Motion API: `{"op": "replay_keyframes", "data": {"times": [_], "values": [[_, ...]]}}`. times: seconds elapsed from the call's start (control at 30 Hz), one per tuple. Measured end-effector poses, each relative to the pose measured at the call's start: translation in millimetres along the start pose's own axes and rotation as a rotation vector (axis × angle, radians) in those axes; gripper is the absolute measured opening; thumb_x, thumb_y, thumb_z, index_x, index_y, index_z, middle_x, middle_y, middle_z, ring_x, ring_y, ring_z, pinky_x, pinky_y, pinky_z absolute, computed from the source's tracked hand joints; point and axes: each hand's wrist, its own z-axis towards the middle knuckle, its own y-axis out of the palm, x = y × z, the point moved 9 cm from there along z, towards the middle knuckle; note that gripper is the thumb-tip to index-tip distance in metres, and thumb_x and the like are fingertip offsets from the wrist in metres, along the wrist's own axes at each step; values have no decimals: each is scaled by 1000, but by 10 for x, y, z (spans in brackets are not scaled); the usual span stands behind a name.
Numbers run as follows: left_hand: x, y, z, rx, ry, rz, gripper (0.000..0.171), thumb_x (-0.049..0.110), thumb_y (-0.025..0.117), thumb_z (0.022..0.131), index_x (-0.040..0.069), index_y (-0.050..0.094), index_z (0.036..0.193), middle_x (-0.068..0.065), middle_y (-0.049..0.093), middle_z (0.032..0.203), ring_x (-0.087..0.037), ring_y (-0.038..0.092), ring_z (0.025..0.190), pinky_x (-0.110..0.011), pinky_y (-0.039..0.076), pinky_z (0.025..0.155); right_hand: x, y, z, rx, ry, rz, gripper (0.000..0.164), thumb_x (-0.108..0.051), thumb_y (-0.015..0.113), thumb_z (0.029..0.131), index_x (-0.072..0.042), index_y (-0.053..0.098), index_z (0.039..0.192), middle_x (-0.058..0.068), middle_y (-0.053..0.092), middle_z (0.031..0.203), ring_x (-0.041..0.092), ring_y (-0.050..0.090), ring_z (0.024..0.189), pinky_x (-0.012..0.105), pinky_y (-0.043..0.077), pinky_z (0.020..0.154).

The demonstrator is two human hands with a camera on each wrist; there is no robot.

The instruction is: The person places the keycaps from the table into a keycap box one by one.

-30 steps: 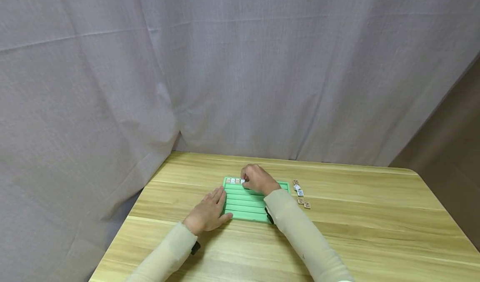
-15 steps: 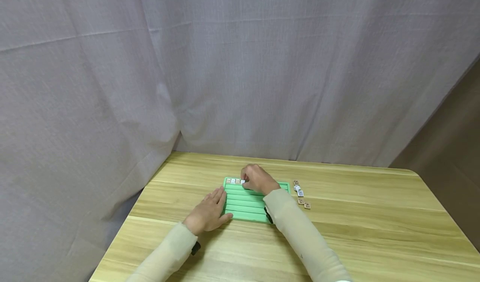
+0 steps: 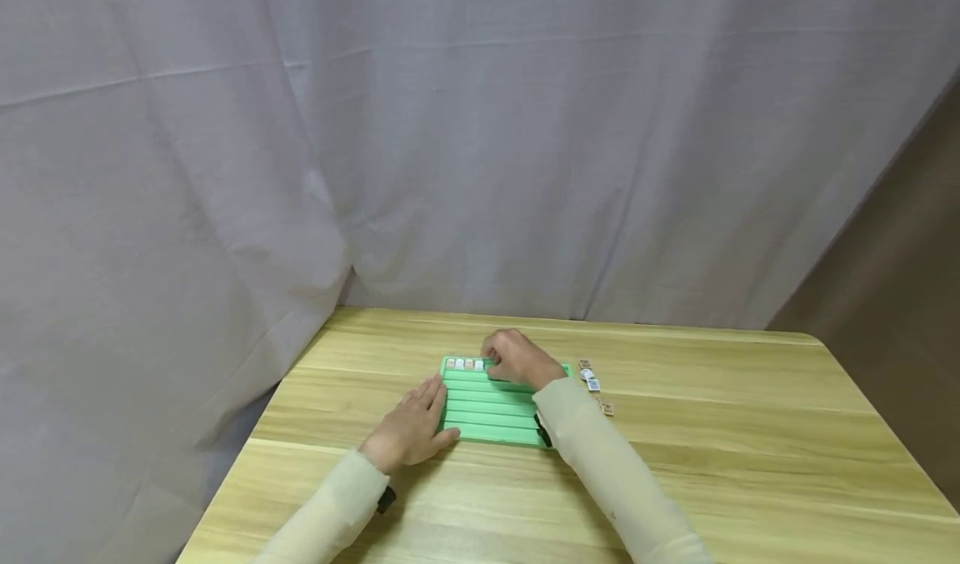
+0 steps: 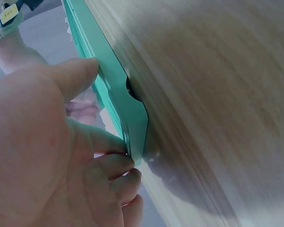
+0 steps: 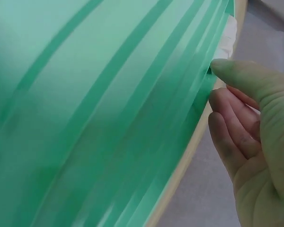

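A green tray with long parallel ridges lies on the wooden table. In its far row, several small white and beige tiles stand side by side at the left end. My left hand rests against the tray's left side with fingers extended; the left wrist view shows the thumb and fingertips at the tray wall. Over the far row, just right of the last tile, is my right hand, fingers bent. In the right wrist view its thumb tip is beside a white tile, and nothing shows between thumb and fingers.
Several loose tiles with printed faces lie right of the tray, one partly behind the right sleeve. A grey curtain hangs behind the table's far edge. The wooden tabletop extends to the right.
My right hand has shifted slightly right along the far row, away from the fourth tile, which now shows fully. The left hand stays at the tray. The head view has turned slightly.
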Motion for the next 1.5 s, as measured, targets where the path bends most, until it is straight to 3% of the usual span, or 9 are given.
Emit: {"op": "replay_keyframes", "data": {"times": [0.2,0.33,0.57,0.77,1.03,1.5], "values": [[-65,-10,-3,1,-12,13,84,52,53,108,-7,28,163,-23,22,175,-37,25,163,-50,27,134,66,-161,-188,-3,-26,10,13,-2,77,93,-6,77,106,10,76,114,20,70,103,36,62,89],[-94,-20,-21,3,-13,12,83,51,53,109,-7,29,163,-24,22,175,-38,25,163,-51,27,134,156,-326,-341,-14,-45,-28,16,-3,77,94,-4,77,110,11,77,115,23,71,105,39,63,91],[-97,-41,-33,6,-16,6,83,50,53,109,-8,29,163,-24,22,174,-39,26,163,-52,27,133,494,-617,-631,-1,-17,-110,25,-4,76,94,-1,75,120,15,76,118,28,72,108,41,63,90],[-99,-41,-43,6,-22,5,83,50,53,108,-8,29,163,-24,22,174,-39,25,163,-51,27,133,811,-711,-817,24,-3,-141,23,-1,78,92,0,76,115,15,76,110,29,72,102,42,62,87],[-101,-27,-34,7,-17,13,83,51,52,109,-7,29,163,-24,22,174,-38,25,163,-52,27,133,1030,-666,-870,16,38,-130,25,-3,79,92,0,75,116,13,77,111,27,72,103,45,63,91],[-111,-25,-33,2,-27,18,84,52,52,109,-6,28,164,-22,22,175,-36,25,163,-51,27,134,1137,-567,-732,-17,35,-148,20,2,81,89,-4,76,107,6,76,100,18,70,94,36,63,84]]}}
